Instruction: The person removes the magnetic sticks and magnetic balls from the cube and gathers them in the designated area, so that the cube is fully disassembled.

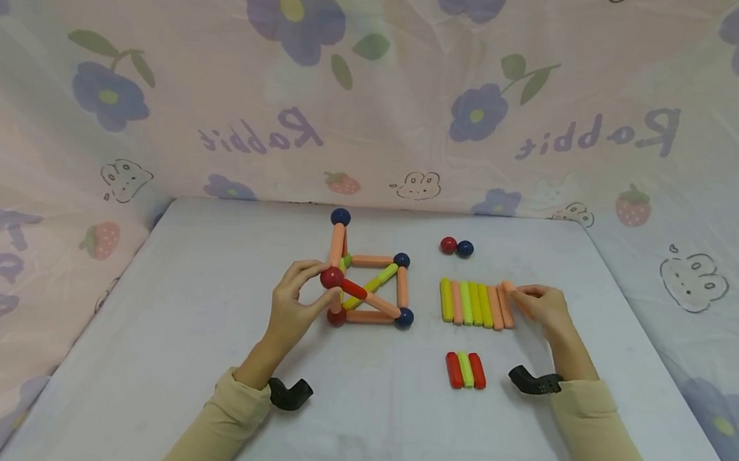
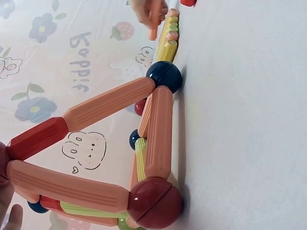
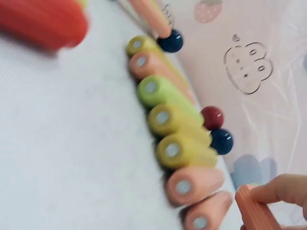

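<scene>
My left hand (image 1: 295, 303) holds a red ball (image 1: 332, 277) between thumb and fingers. This ball is the raised front corner of a frame of magnetic rods and balls. A red rod (image 1: 354, 289) and a peach rod (image 1: 382, 304) slope from it to a blue ball (image 1: 404, 318) at the base. Another red ball (image 2: 156, 203) forms the base corner below. My right hand (image 1: 545, 310) pinches a peach magnetic rod (image 3: 258, 211) at the right end of a row of yellow, lime and peach rods (image 3: 175, 122). In the right wrist view, that rod stands apart from the row.
A loose red ball (image 1: 448, 245) and blue ball (image 1: 465, 249) lie behind the row. Nearer the front are two red rods (image 1: 454, 370) with a lime rod (image 1: 465, 369) between them. A printed curtain (image 1: 386, 121) hangs behind the white table (image 1: 220, 251).
</scene>
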A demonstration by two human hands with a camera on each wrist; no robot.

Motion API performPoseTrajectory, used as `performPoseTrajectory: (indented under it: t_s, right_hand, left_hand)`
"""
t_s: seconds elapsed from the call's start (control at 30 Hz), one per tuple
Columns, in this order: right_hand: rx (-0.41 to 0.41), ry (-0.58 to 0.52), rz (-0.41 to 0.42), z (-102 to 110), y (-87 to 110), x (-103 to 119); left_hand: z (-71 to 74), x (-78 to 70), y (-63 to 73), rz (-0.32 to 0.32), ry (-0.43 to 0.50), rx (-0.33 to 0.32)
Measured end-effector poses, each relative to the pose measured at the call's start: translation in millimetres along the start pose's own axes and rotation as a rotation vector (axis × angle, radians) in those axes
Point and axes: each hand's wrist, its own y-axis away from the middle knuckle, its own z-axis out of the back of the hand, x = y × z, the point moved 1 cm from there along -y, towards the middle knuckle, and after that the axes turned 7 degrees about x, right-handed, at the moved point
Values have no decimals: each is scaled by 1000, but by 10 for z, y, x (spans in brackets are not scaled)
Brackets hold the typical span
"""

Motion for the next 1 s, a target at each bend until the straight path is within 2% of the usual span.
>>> performPoseTrajectory:
  t_s: [0.23,0.7,0.83,1.0]
  right_hand:
    - [-29,65,-69,-4,-37,-160]
    - [-33,106,-3,-17,-66,-179]
    - [-94,125,38,-25,3,-135]
    - [-162,118,177,-167,186,114]
  left_hand:
    - [0,1,-11,6,-8,3]
    - [-15,-11,-24,7,-8,-7]
    - [-5,0,-21,0,-14,8]
    - [55,30,-23,42,10,71]
